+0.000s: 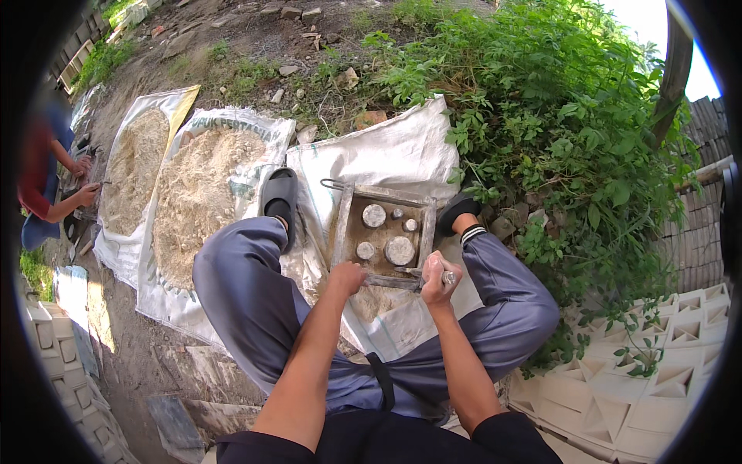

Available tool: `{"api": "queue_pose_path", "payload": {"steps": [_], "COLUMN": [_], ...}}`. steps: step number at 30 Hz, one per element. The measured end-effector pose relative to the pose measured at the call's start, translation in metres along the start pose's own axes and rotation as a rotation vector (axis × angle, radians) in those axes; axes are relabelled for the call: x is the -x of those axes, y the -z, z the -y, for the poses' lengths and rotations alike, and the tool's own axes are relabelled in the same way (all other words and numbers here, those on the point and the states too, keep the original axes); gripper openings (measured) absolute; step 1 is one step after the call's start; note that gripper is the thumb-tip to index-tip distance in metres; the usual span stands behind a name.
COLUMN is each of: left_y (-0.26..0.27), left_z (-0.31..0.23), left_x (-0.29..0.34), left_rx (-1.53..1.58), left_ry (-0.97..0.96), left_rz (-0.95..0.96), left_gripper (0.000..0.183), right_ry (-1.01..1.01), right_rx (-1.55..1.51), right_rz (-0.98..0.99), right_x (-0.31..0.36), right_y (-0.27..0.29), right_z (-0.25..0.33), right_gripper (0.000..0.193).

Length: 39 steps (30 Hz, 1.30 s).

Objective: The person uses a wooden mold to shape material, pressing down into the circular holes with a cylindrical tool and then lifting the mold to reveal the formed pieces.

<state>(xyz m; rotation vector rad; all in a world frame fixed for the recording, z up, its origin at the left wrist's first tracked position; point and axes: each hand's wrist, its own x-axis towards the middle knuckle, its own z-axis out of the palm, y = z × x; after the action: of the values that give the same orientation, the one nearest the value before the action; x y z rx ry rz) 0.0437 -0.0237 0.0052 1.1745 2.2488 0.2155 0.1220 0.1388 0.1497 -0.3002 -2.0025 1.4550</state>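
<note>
Between my feet lies a square wooden frame [390, 194] filled with brownish sandy material. Several round, pale grey discs or plugs of different sizes, the biggest a disc [399, 250] near the right side, sit inside it. My left hand [348, 278] is closed at the frame's near left corner, its fingertips partly hidden. My right hand [440, 278] is wrapped round the handle of a small trowel-like tool [411, 271] at the near right corner. The tool's narrow end points left over the frame's near edge. A thin metal loop [332, 184] sticks out at the far left corner.
White woven sacks [379, 158] lie under the frame. Heaps of pale sandy powder [202, 197] cover sacks to the left. Another person [54, 174] works at far left. Leafy plants [564, 131] crowd the right, above stacked pale moulded blocks [641, 379]. My sandalled feet flank the frame.
</note>
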Motion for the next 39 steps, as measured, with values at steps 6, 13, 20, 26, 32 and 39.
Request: {"api": "queue_pose_path", "payload": {"steps": [6,13,20,26,32,39], "left_y": [0.000,-0.004,-0.007,-0.016,0.019,0.007], "left_z": [0.002,0.001,0.006,0.012,0.000,0.039], "left_x": [0.001,0.006,0.003,0.002,0.016,-0.001], "left_rx": [0.001,0.014,0.001,0.018,0.178,0.622], "left_ry": [0.058,-0.002,0.003,-0.011,0.047,0.745], "left_rz": [-0.028,-0.075,-0.033,-0.085,-0.150,-0.509], "left_gripper": [0.019,0.024,0.029,0.030,0.025,0.051], "right_ry": [-0.060,-0.296,-0.311,-0.343,-0.363,-0.338], "right_rx": [-0.103,-0.177,-0.018,-0.128,-0.162,-0.124], "right_rz": [-0.092,-0.174,-0.033,-0.038,-0.062,-0.146], "right_x": [-0.001,-0.002,0.005,0.013,0.018,0.028], "right_y": [0.002,0.006,0.005,-0.004,-0.008,-0.039], "right_z": [0.012,0.043,0.046,0.034,0.022,0.022], "right_gripper": [0.037,0.039,0.041,0.042,0.038,0.041]}}
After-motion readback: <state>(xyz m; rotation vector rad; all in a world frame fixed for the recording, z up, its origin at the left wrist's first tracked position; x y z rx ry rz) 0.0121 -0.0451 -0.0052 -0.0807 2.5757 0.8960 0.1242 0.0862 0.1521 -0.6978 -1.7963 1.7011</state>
